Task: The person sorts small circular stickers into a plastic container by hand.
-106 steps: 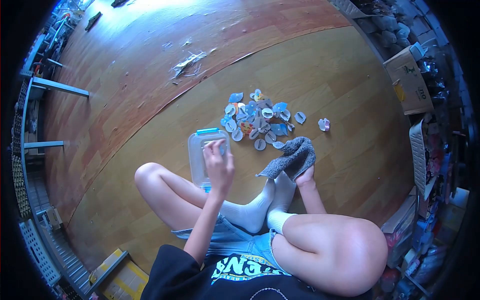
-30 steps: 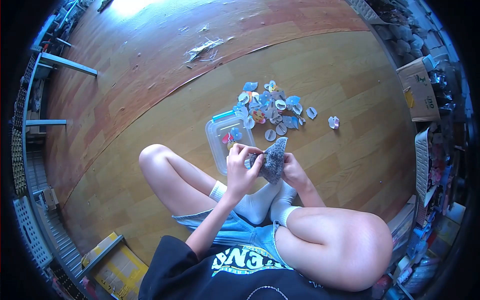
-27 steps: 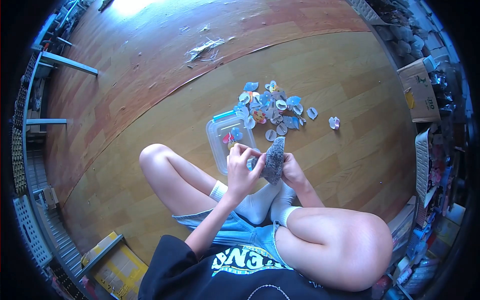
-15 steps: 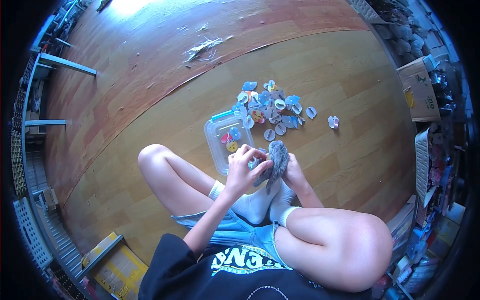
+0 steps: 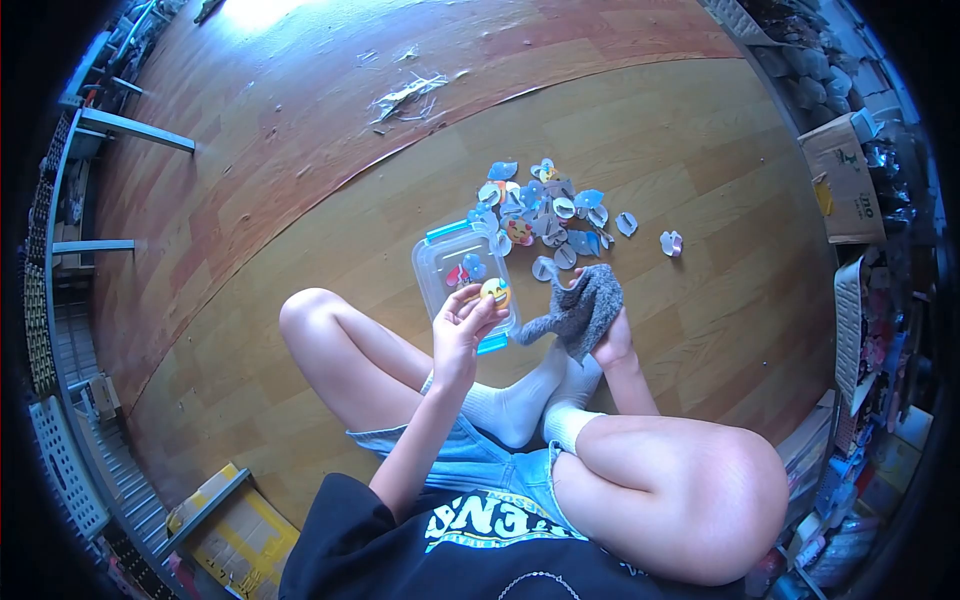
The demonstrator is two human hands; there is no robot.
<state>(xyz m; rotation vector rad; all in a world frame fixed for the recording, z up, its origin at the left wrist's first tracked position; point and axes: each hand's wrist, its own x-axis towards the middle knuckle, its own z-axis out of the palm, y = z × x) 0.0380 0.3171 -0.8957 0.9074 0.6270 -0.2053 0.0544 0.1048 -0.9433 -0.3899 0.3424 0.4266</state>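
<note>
A round yellow smiley-face badge [image 5: 495, 292] is pinched between the thumb and fingers of my left hand [image 5: 459, 330], which is over the clear plastic box [image 5: 432, 262] with blue clips. A red piece [image 5: 457, 275] and a blue one [image 5: 475, 266] show within the box's outline; my hand hides the area just below them. On the right, my right hand [image 5: 614, 340] grips a fuzzy grey cloth [image 5: 588, 308] that drapes over its fingers. Just beyond the cloth lies a pile of badges [image 5: 545, 212], some face up, others showing their pale backs.
A single pinkish-white piece [image 5: 671, 243] lies apart on the wood-patterned floor [image 5: 700, 160]. Scraps of pale fibre [image 5: 410, 98] are further off. Racks line both sides, with a cardboard box [image 5: 840, 180] on the right and another [image 5: 240, 540] at lower left.
My left hand has come away from the cloth and moved left, now showing the smiley badge. The cloth has opened out in my right hand, which shifted slightly right.
</note>
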